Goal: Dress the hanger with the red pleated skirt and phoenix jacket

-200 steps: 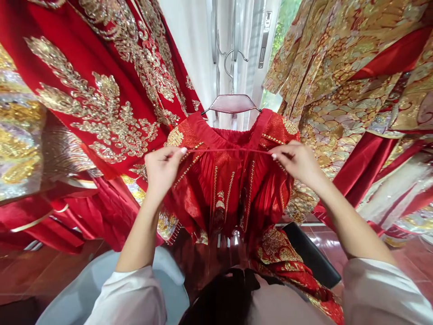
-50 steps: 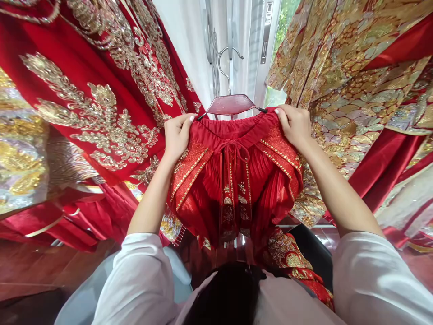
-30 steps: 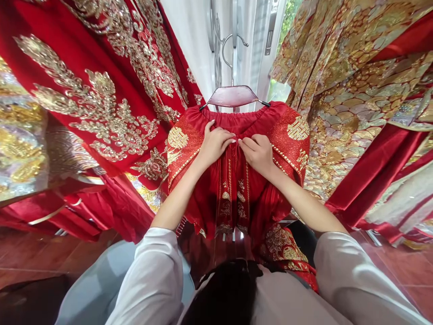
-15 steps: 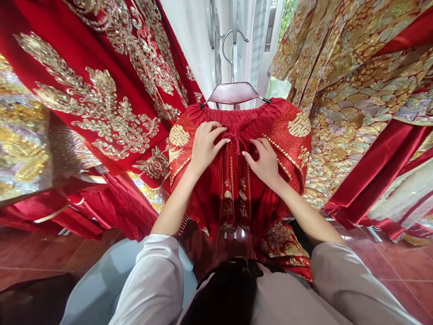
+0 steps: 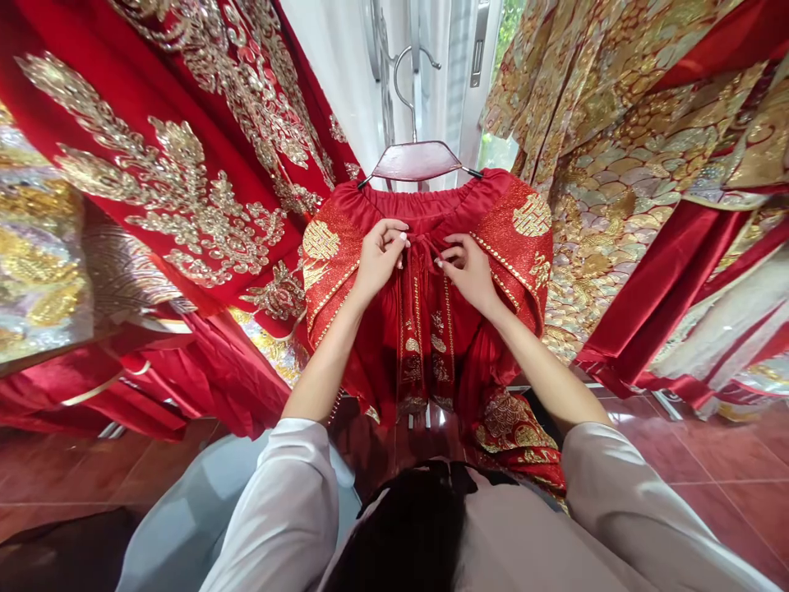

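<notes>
Red skirt point(image 5: 383, 337): hanging spread from a clip hanger point(image 5: 417, 161), between embroidered red cloth point(image 5: 154, 177) and a gold garment point(image 5: 607, 222).
Drawstring bow point(image 5: 424, 246): sitting at the skirt's front.
Left hand point(image 5: 380, 256): curling beside the bow; whether its grip is grasping cord, I cannot tell.
Right hand point(image 5: 472, 271): bending opposite; grip likewise uncertain.

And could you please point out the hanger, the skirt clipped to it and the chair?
Hanger point(image 5: 419, 161): head view, middle of its broad flat body.
Skirt point(image 5: 425, 316): head view, front, below the tie.
Chair point(image 5: 197, 493): head view, its pale grey-blue shell.
</notes>
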### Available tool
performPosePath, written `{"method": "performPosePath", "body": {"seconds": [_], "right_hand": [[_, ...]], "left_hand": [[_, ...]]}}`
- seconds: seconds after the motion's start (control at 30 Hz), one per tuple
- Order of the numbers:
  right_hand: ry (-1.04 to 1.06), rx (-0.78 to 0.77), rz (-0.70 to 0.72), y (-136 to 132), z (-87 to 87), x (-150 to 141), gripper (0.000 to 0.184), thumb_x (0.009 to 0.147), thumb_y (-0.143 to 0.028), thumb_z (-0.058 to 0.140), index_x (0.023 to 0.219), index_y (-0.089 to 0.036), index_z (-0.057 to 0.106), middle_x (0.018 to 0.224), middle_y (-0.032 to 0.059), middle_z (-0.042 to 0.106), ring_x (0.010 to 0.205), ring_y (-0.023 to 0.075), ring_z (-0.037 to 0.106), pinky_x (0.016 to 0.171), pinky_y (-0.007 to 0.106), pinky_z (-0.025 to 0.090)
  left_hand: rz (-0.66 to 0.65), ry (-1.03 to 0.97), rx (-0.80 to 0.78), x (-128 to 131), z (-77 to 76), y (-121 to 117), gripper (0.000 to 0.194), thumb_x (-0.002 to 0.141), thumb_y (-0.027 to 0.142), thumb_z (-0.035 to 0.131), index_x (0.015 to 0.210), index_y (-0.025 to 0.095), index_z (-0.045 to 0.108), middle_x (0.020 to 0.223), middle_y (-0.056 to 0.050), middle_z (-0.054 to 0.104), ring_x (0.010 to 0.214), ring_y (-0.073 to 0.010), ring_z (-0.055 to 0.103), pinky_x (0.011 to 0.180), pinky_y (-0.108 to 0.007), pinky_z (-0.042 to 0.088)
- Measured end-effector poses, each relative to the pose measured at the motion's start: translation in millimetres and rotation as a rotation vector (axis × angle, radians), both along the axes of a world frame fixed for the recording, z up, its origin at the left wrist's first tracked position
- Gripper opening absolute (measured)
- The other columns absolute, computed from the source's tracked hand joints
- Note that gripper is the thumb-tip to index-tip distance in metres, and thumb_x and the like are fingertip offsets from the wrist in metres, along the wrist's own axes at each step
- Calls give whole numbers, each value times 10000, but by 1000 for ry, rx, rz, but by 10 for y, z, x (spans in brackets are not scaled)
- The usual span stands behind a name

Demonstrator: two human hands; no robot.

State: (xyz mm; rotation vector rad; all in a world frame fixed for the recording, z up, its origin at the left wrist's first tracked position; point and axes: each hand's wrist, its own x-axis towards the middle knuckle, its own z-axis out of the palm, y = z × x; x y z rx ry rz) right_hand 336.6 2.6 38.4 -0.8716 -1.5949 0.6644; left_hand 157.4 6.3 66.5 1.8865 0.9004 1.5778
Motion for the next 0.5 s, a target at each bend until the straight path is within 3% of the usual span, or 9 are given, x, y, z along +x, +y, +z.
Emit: {"method": "performPosePath", "body": {"seconds": [0.17,0.33,0.5], "right_hand": [[249,39,124,-25,160,54,222,770,-291,595,956,-226,493,756,-18,560,746,124,564,772,288,467],[280,-25,247,-99,379,152,253,775,-418,617,911,-237,505,655,-42,446,593,101,488,616,261,447],[185,-2,235,-26,487,156,161,724,-243,664,809,-213,530,532,-72,344,468,67,347,497,234,346]], "left_hand": [[84,104,75,-45,-16,26,330,890,553,442,874,228,497,588,45,389,448,-100,367,435,-241,328],[136,128,144,-34,-9,20,304,911,516,417,832,228,480,594,36,375,506,-116,389,485,-250,333],[137,114,150,-22,5,-5,262,920,471,414,832,230,465,615,30,381,515,-117,376,493,-253,331]]}}
